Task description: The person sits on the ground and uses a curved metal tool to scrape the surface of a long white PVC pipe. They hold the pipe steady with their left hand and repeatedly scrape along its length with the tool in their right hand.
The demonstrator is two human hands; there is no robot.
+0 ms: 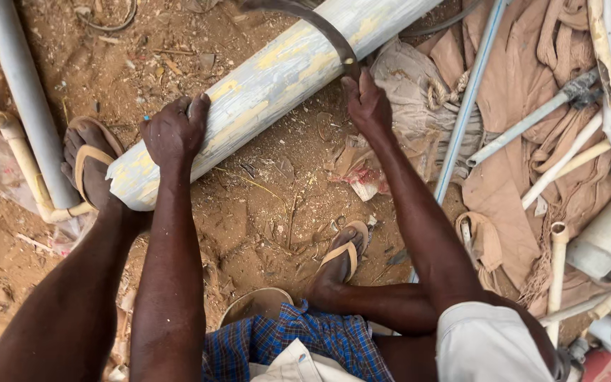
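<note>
A thick pale pipe [277,78] with flaking yellow and blue-white paint lies slanted on the dirt, its cut end near my left foot. My left hand [175,131] presses down on the pipe near that end, fingers curled over its top. My right hand [368,102] grips the lower end of a curved dark metal saw frame [305,18] that arches over the pipe. The frame's far end runs out of view at the top.
A grey pipe [26,99] and a yellowish pipe with an elbow [19,152] lie at left. Several thin white and cream pipes [567,120] rest on brown cloth [510,177] at right. My sandalled feet [90,159] [341,258] are planted on the sandy ground.
</note>
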